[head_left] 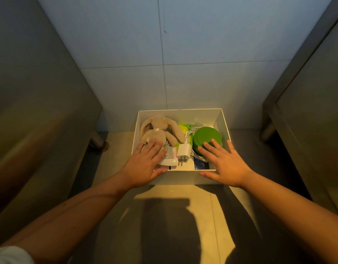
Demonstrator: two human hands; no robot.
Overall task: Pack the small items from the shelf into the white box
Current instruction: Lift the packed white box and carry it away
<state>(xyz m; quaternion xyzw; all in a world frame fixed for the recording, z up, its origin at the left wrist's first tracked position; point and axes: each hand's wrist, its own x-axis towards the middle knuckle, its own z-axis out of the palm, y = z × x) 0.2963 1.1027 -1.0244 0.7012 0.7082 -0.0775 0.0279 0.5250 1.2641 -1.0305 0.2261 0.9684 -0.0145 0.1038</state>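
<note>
The white box [183, 177] lies straight before us, our left hand [145, 164] flat on the toy rabbit [160, 128], our right hand [223, 164] flat over the green lid [206, 135], both equally near.

White box [185, 177]: matt card, smooth. In the box: rabbit toy [160, 130], beige plush cloth; charger plug [184, 152], glossy white plastic; round container [207, 139], smooth green plastic. Flanking the box: cabinets [36, 111], brushed metal.

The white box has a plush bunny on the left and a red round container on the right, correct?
Not quite. The head view shows the round container is green, not red; the plush bunny is on the left of the white box.
</note>
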